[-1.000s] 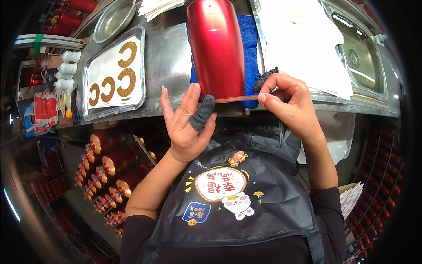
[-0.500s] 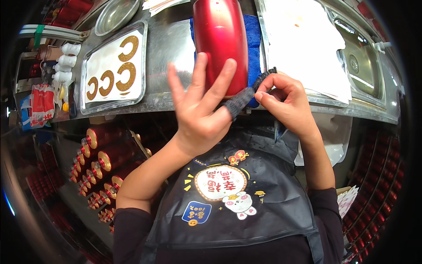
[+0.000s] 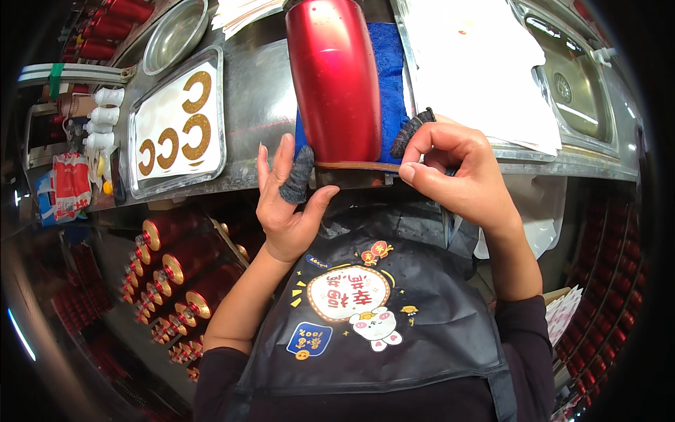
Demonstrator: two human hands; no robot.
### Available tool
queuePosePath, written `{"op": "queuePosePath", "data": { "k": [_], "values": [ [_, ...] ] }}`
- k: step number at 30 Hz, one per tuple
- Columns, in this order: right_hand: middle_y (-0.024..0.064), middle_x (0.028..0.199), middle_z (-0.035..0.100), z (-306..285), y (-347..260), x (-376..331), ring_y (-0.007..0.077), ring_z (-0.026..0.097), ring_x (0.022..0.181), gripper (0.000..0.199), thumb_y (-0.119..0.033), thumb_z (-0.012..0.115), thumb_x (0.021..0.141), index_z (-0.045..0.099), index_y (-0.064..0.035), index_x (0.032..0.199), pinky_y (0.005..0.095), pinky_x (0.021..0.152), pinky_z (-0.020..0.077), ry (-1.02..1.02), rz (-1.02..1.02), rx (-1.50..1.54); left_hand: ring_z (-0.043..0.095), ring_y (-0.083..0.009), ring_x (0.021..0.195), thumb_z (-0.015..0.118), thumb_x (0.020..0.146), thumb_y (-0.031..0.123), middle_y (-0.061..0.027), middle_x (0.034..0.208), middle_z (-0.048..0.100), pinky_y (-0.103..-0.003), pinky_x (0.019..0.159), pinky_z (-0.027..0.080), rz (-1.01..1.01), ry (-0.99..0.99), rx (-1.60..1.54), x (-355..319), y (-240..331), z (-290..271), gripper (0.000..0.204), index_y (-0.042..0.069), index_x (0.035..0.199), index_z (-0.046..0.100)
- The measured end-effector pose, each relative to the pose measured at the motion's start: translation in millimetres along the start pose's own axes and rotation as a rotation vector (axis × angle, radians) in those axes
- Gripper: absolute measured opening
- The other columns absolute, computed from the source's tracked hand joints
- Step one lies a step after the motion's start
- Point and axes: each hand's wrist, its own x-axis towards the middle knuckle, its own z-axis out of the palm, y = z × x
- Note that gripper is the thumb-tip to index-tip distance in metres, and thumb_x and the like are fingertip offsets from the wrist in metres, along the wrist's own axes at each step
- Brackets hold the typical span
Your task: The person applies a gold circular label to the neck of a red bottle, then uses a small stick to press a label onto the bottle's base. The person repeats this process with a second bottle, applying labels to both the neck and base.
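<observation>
So my left hand (image 3: 288,204) is spread open beside the red cylinder (image 3: 334,77) lying on the blue towel (image 3: 391,63); my right hand (image 3: 457,172) pinches its bottom rim.

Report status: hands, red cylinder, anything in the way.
Left hand open beside red cylinder. Right hand pinching its bottom rim. Cylinder lies on blue towel. Nothing blocking.

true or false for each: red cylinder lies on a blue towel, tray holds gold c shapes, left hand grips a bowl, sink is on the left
1. The red cylinder lies on a blue towel. True.
2. The tray holds gold C shapes. True.
3. The left hand grips a bowl. False: it is open at the cylinder's near end; the bowl lies apart.
4. The sink is on the left. False: it is at the right.
</observation>
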Motion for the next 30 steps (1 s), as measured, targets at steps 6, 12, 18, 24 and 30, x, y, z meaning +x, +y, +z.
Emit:
{"op": "queuePosePath", "data": {
  "k": [6, 12, 18, 24, 30],
  "values": [
    [-0.0057, 0.078, 0.055, -7, 10, 4, -0.0013, 0.045, 0.065, 0.013, -0.009, 0.074, 0.085, 0.064, -0.0023, 0.08, 0.0181, 0.056, 0.0319, 0.032, 0.036, -0.027, 0.058, -0.0387, 0.13, 0.085, 0.078, 0.012, -0.0227, 0.147, 0.054, -0.066, 0.117, 0.019, 0.082, -0.007, 0.073, -1, -1, 3, 0.047, -0.004, 0.119, 0.069],
    [-0.0052, 0.079, 0.057, -5, 23, 10, -0.0009, 0.046, 0.066, 0.012, -0.01, 0.073, 0.086, 0.065, -0.0023, 0.082, 0.0173, 0.058, 0.0333, 0.031, 0.045, 0.006, 0.061, -0.0379, 0.127, 0.084, 0.077, 0.009, -0.022, 0.146, 0.056, -0.067, 0.116, 0.019, 0.144, -0.032, 0.089, 6, 2, 0, 0.04, -0.001, 0.114, 0.072],
    [-0.0052, 0.079, 0.057, -2, 25, 16, -0.0011, 0.046, 0.066, 0.01, -0.008, 0.072, 0.087, 0.065, -0.0024, 0.082, 0.0172, 0.058, 0.0341, 0.013, 0.051, 0.054, 0.06, -0.0394, 0.127, 0.083, 0.073, 0.005, -0.0213, 0.144, 0.057, -0.068, 0.115, 0.021, 0.198, -0.048, 0.207, 20, 15, -3, 0.041, 0.007, 0.114, 0.075],
    [-0.0053, 0.081, 0.057, 2, 32, 19, -0.0015, 0.047, 0.067, 0.011, -0.009, 0.073, 0.087, 0.066, -0.0022, 0.083, 0.0167, 0.058, 0.0345, 0.029, 0.005, -0.034, 0.054, -0.0441, 0.133, 0.08, 0.071, 0.007, -0.019, 0.141, 0.061, -0.067, 0.117, 0.016, 0.304, -0.06, 0.362, 42, 33, -1, 0.039, 0.017, 0.108, 0.079],
    [-0.0062, 0.083, 0.055, 6, 25, 17, -0.0016, 0.045, 0.066, 0.01, -0.009, 0.073, 0.087, 0.066, -0.0016, 0.083, 0.017, 0.057, 0.0324, 0.033, -0.018, -0.152, 0.055, -0.0385, 0.134, 0.086, 0.067, 0.015, -0.0133, 0.141, 0.062, -0.067, 0.112, 0.032, 0.165, 0.07, 0.213, 48, 20, 17, 0.043, 0.007, 0.108, 0.076]
  ]
}}
